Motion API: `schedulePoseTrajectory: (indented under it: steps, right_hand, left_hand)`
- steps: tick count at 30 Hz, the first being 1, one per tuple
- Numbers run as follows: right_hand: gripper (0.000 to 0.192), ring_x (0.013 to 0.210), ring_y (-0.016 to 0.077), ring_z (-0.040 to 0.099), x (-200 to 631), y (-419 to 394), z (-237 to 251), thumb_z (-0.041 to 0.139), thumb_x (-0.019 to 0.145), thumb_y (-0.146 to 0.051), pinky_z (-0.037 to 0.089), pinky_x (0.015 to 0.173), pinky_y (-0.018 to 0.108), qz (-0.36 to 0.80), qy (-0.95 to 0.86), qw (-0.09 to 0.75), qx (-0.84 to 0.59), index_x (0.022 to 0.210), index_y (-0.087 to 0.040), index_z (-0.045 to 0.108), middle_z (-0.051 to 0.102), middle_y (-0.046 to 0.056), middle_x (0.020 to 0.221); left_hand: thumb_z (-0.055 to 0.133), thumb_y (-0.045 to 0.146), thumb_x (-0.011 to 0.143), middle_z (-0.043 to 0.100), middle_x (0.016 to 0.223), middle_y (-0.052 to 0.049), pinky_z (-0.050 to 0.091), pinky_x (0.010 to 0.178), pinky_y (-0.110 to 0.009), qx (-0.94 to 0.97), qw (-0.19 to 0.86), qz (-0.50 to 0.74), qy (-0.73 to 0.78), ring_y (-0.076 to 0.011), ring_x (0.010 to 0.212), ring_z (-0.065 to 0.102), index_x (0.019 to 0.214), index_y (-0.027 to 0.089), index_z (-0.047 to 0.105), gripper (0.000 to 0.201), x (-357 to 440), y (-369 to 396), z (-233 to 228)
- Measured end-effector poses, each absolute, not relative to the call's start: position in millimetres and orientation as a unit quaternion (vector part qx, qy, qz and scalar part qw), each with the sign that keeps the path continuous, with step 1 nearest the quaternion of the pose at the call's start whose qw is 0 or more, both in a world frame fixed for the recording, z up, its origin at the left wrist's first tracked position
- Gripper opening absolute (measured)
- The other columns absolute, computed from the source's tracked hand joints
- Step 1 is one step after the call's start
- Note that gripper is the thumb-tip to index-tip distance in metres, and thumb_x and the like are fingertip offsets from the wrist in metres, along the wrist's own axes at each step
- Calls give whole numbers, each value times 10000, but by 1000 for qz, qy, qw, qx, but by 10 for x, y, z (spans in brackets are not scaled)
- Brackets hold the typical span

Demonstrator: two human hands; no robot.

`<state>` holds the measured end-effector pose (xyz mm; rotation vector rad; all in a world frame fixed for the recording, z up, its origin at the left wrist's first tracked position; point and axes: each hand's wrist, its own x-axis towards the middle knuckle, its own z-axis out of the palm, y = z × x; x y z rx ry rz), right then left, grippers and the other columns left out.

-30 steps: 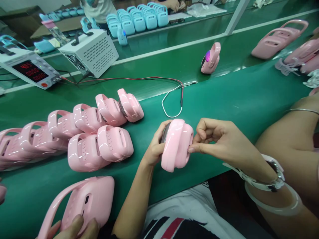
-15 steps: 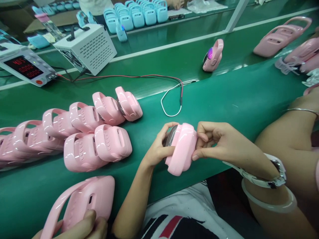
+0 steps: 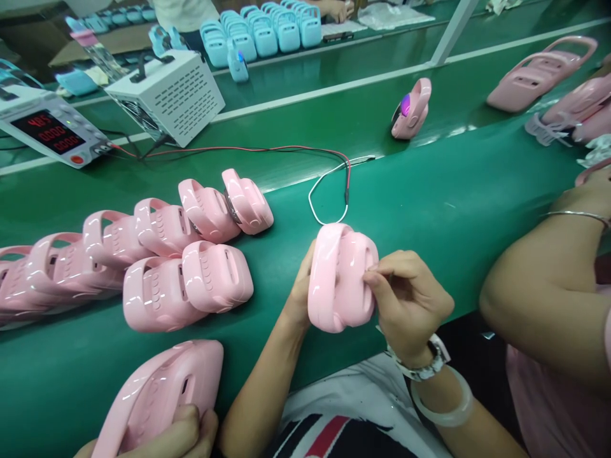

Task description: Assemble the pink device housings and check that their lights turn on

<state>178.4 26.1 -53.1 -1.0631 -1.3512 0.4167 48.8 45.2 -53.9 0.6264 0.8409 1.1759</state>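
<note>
My left hand (image 3: 300, 290) grips a glossy pink plastic device (image 3: 351, 280) with a loop handle from its left side, most of the fingers hidden behind it. The device's recessed slot faces right. At that slot, the thumb and index finger of my right hand (image 3: 413, 299) are pinched together, touching the recess; whatever may be between the fingertips is too small to make out. Left of my hands stand rows of the same pink devices (image 3: 217, 277) on the green mat (image 3: 429, 210). A white cable loop (image 3: 312, 202) lies just beyond the held device.
A co-worker's hand (image 3: 176, 436) holds another pink device at lower left. Another person's arm (image 3: 539, 280) reaches in from the right. Behind are a power supply (image 3: 48, 130), a grey vented box (image 3: 176, 95), a pink device with a purple light (image 3: 411, 109) and blue devices (image 3: 262, 35).
The held device has turned so its slotted face shows instead of its side. My right hand has swung lower, its fingertips now at the slot. The right-hand person's arm has shifted.
</note>
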Motion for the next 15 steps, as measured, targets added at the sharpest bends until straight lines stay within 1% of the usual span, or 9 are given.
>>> schedulePoseTrajectory:
  steps: [2,3,6,9,11,13,15]
  right_hand:
    - [160,575,148,561,1682,314,-580,712,887,-240,466,557,299,144,-545,656,-502,743,-242,642,635,-17,642]
    - [160,568,138,560,1633,373,-611,717,877,-262,463,549,283,150,-517,666,-516,741,-232,640,633,-23,640]
    - [210,605,130,594,1503,628,-743,684,872,-378,478,556,255,238,-454,663,-546,769,-205,626,646,-13,679]
    - [286,552,117,563,1459,851,-888,572,923,-447,453,509,237,300,-445,629,-562,785,-197,588,594,-22,626]
    - [311,505,108,526,1527,912,-942,515,955,-444,426,479,230,321,-462,599,-570,785,-194,588,562,-31,587]
    - [313,512,114,539,1684,896,-953,510,963,-423,429,488,234,341,-493,559,-573,788,-187,618,586,-19,590]
    - [297,544,132,577,1895,821,-937,541,950,-392,446,514,249,356,-537,509,-571,784,-179,666,634,5,615]
  left_hand:
    - [856,437,547,723,1043,-66,543,959,-420,232,715,540,380,-340,1088,660,991,193,708,527,538,463,-565]
    - [851,435,548,723,1011,-62,547,918,-391,213,700,558,391,-323,1054,667,999,191,702,533,554,478,-588]
    - [837,435,559,715,994,-62,536,769,-315,202,610,628,439,-279,968,664,1008,180,699,534,560,547,-701]
    - [833,431,579,699,1046,-51,506,729,-271,212,541,672,460,-228,936,645,1030,189,680,534,517,614,-841]
    - [834,428,592,688,981,-24,486,713,-251,236,506,684,469,-190,872,631,1042,200,654,536,478,640,-913]
    - [835,412,610,677,916,2,466,689,-238,266,486,684,475,-162,805,611,1085,208,625,558,439,656,-951]
    - [835,403,619,672,882,15,451,661,-233,274,482,681,479,-143,750,588,1108,205,609,573,409,667,-959]
